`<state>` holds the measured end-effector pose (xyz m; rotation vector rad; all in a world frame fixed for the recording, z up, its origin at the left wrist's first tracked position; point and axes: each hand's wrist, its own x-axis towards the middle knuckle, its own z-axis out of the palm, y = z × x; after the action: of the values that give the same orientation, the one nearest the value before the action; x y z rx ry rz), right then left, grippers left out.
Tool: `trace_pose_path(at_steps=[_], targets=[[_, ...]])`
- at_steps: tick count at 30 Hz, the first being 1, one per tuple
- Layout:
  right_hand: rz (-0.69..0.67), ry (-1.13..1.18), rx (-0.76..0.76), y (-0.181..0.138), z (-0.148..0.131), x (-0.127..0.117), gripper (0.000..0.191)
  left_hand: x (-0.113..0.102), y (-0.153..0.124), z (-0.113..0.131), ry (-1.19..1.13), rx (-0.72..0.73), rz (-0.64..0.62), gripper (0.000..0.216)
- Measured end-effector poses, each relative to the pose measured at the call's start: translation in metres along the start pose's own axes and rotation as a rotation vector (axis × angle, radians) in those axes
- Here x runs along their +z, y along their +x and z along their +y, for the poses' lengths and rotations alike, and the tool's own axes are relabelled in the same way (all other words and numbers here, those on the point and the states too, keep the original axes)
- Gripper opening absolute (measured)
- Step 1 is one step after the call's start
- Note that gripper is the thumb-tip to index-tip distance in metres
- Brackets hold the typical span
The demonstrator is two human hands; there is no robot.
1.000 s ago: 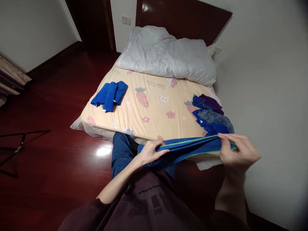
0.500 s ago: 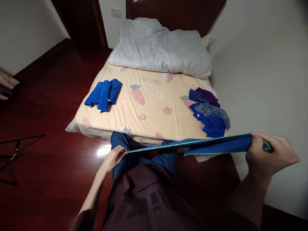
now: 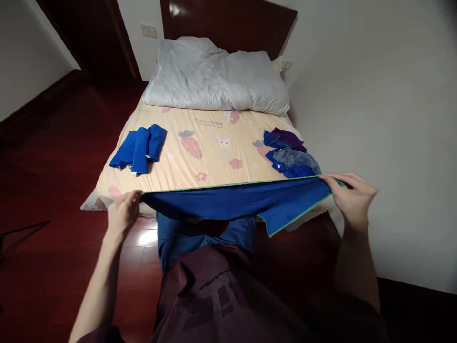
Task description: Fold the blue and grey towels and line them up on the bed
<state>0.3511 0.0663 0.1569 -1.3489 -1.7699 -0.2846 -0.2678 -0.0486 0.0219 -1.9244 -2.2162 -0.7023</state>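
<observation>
Left hand (image 3: 123,212): fingers closed, pinching the left end of the blue cloth with green trim (image 3: 232,200). Right hand (image 3: 352,195): thumb pressed to fingers on the right end, a bit of trim showing past the thumb. Cloth is held up between them over the near edge of the bed (image 3: 214,164), far edge pulled straight, near side hanging loose, one corner pointing down right of middle.

Vs 1.0 s ago: left hand was around mid-view with the cloth bunched between the hands; it's now well out to the left. Vs 0.5 s ago: cloth was a narrow slanting strip, right end higher; now its broad blue face shows, though the right end is still slightly higher.

Below the cloth: person's blue trousers (image 3: 178,238) and dark shirt (image 3: 214,295). Beyond it, far right of the bed: crumpled pile of blue, grey and purple cloths (image 3: 296,159). Left: folded blue bundles (image 3: 141,147) side by side. Both unchanged on the bed, just lower-left in view as the camera shifted. Far end: grey quilt (image 3: 217,78) against the dark headboard (image 3: 228,26).
</observation>
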Motion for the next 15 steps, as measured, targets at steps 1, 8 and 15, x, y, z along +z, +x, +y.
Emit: trace_pose_path(at_steps=[1, 8, 15], targets=[[-0.056, 0.043, -0.003, 0.003, 0.002, 0.002, 0.024, -0.010, 0.015, -0.002, 0.005, 0.005, 0.073, 0.036], [-0.307, 0.155, -0.006, 0.028, 0.009, 0.012, 0.018, -0.067, 0.113, 0.002, -0.115, 0.154, 0.376, 0.028], [-0.441, 0.100, 0.064, 0.033, 0.006, -0.008, 0.022, -0.112, 0.119, 0.009, -0.236, 0.046, 0.301, 0.022]])
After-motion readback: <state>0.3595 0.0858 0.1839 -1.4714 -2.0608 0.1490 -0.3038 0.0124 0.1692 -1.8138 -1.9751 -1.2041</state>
